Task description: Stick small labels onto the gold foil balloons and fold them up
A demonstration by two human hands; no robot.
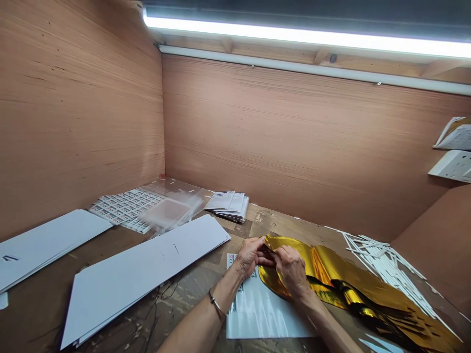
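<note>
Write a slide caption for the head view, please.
Left hand and right hand grip gold foil over a white sheet.

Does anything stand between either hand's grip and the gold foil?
Nothing visible: the left grip and right grip are both on the gold foil at its left end. The pale glossy sheet lies beneath, not in between.

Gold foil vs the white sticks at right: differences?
Gold foil: shiny, gold; white sticks: plain white.
Foil: broad, with folds and curls; sticks: slender, mostly straight, strewn in a pile.
Foil: gripped by left hand and right hand; sticks: untouched.
Shared: both at least partly on the table.
</note>
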